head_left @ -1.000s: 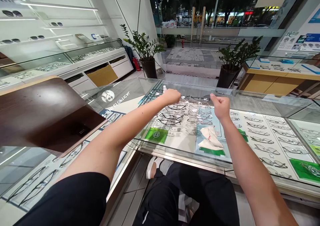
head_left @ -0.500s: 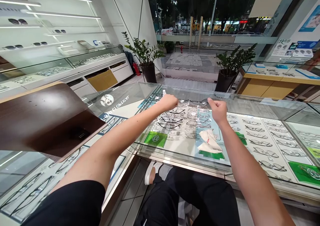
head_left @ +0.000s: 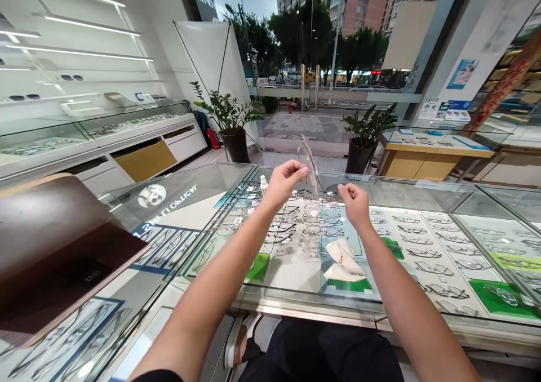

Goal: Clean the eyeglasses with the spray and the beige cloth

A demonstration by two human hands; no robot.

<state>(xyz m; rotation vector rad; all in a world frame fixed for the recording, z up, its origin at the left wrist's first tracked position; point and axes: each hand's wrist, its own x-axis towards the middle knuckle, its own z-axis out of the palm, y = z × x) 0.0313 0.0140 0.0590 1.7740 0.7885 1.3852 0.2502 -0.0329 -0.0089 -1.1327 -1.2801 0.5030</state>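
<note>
My left hand (head_left: 287,180) is raised over the glass display case (head_left: 296,293), its fingers pinched on a pair of thin-framed glasses (head_left: 311,165) that stands tilted up. Right of it, my right hand (head_left: 354,201) is closed above the case; what it holds, if anything, is too small to make out. A cream cloth (head_left: 343,259) lies crumpled on the glass below my right hand. Beside my left wrist stands a small white bottle (head_left: 264,185). Rows of glasses (head_left: 282,227) show under the glass.
A dark brown board (head_left: 63,247) juts in at the left. Two potted plants (head_left: 235,140) stand beyond the case, before the glass door. Another display counter (head_left: 435,155) is at the back right, and lit shelves line the left wall.
The view has tilted up and shifted right. My left hand has turned, and the glasses now show upright in its fingers. My right hand remains closed.
</note>
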